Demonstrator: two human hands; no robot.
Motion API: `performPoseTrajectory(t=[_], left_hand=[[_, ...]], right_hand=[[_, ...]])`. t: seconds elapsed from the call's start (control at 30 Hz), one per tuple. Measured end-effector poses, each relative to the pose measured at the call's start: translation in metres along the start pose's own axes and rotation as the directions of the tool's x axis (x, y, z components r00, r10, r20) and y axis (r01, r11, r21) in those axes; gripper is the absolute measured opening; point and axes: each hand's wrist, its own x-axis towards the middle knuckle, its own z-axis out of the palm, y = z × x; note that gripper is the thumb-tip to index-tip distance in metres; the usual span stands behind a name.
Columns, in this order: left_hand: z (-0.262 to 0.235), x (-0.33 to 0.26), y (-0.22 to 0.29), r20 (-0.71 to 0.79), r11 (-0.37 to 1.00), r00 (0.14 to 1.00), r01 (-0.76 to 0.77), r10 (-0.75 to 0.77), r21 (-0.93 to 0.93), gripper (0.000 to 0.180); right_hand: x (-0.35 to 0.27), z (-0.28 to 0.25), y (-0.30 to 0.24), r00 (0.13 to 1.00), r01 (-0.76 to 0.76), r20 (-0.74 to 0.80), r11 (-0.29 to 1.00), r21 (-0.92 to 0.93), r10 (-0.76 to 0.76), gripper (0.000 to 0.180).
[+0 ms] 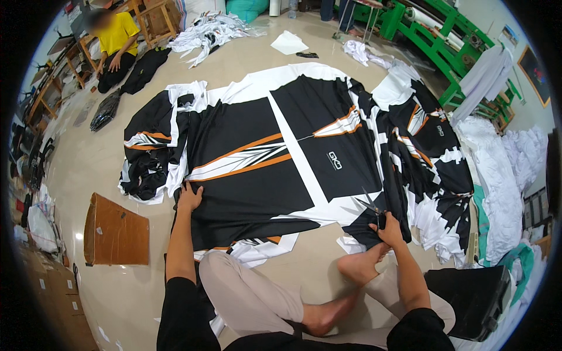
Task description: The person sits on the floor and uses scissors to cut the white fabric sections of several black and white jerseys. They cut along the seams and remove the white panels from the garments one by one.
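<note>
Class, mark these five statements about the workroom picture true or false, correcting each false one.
1. The right hand holds scissors. True.
2. The left hand is raised well above the fabric. False: it touches the black fabric.
3. A brown panel lies on the floor, left of the left hand. True.
4. The machine frame at upper right is red. False: it is green.
5. Another person, at upper left, wears a yellow top. True.

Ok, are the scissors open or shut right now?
Open: the scissors' two blades spread apart in a V, ahead of the right hand.
</note>
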Motion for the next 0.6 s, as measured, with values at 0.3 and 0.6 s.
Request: performPoseTrajectory(t=[0.3, 0.6], left_hand=[[0.014, -0.056, -0.016, -0.245, 0.962, 0.937, -0.208, 0.247, 0.175, 0.079], [0.117, -0.286, 0.153, 0.087, 0.591, 0.589, -0.807, 0.804, -0.002, 0.054]], right_hand=[[-0.026, -0.004, 0.014, 0.971, -0.199, 0.14, 0.98, 0.011, 0.196, 0.101], [-0.067, 0.006, -0.141, 0.964, -0.249, 0.048, 0.95, -0.19, 0.262, 0.078]])
